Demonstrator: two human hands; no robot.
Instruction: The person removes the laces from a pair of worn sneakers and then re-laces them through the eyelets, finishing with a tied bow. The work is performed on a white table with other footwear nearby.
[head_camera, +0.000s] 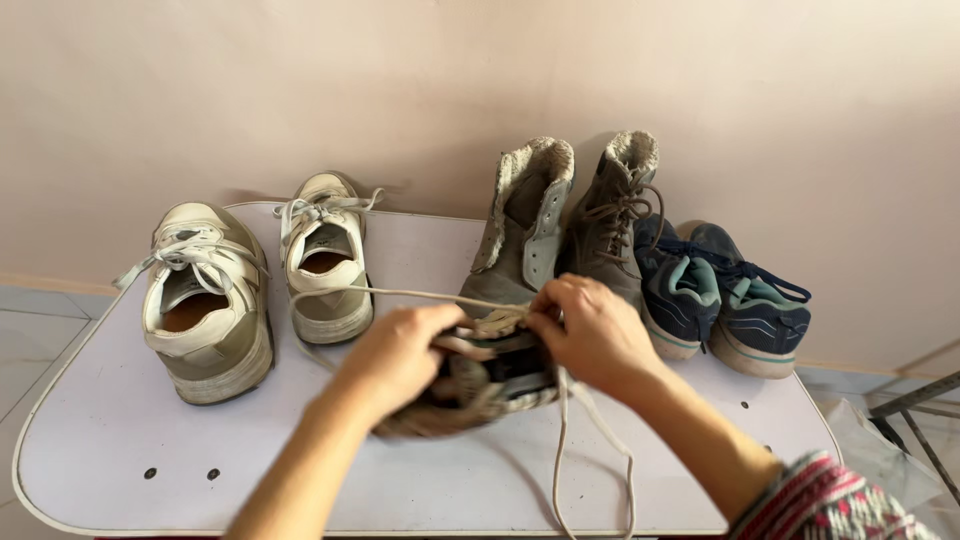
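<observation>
left hand (400, 355), right hand (595, 330), gripping grey boot (490, 385), laces (590, 440), table (120, 420)

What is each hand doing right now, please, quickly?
Left hand: closed, gripping the side of the worn shoe on the table.
Right hand: closed, pinching the shoe's lace at its top.

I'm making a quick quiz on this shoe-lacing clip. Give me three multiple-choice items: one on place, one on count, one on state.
1. Where does the navy pair stand?
A. left end of the table
B. right end, beside the grey boots
C. on the floor

2. How many cream sneakers are on the table?
A. one
B. two
C. four

3. What are the two hands doing?
A. resting flat
B. both gripping a shoe and its lace
C. lifting a boot

Answers: 1 B, it sits right of the grey boots. 2 B, two cream sneakers at left. 3 B, left hand and right hand grip the shoe and lace.
</observation>
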